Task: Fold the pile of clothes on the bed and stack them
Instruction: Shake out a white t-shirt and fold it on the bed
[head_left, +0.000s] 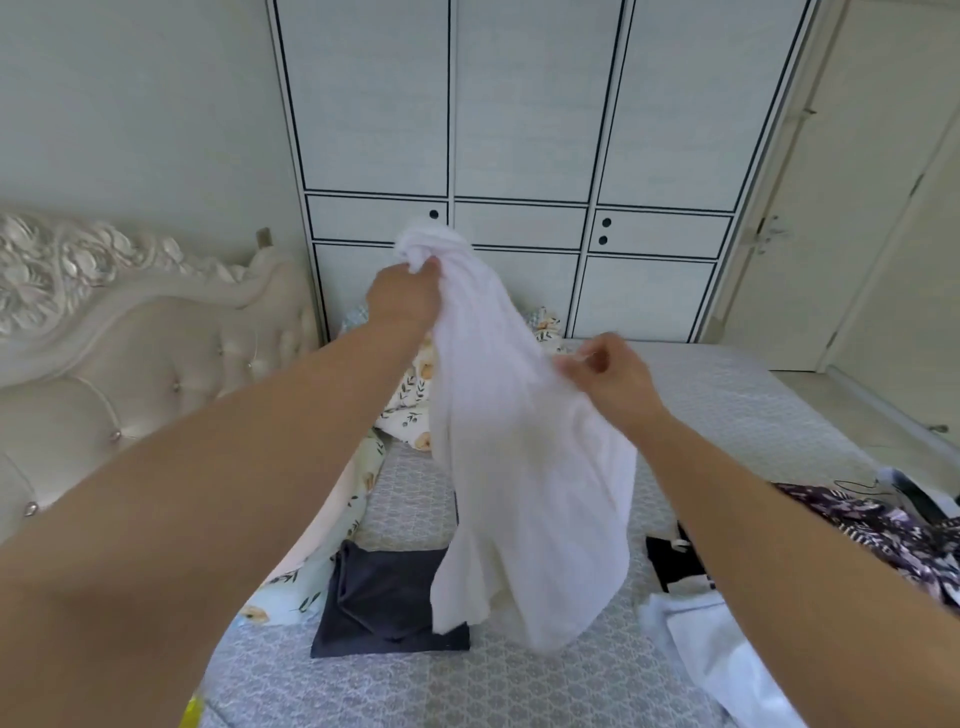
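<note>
A white garment (524, 467) hangs in the air over the bed (727, 395). My left hand (405, 296) grips its bunched top, held high. Lower and to the right, my right hand (608, 379) pinches its edge. The cloth drapes down to the bed and partly covers a folded dark navy garment (379, 597) lying flat below. At the right edge lie unfolded clothes: a purple floral piece (893, 535), a black item (675, 566) and white cloth (727, 660).
A floral quilt (410, 400) is bunched at the left by the tufted cream headboard (156, 332). White wardrobe doors (519, 156) stand behind the bed. A door (857, 208) and floor show at the right.
</note>
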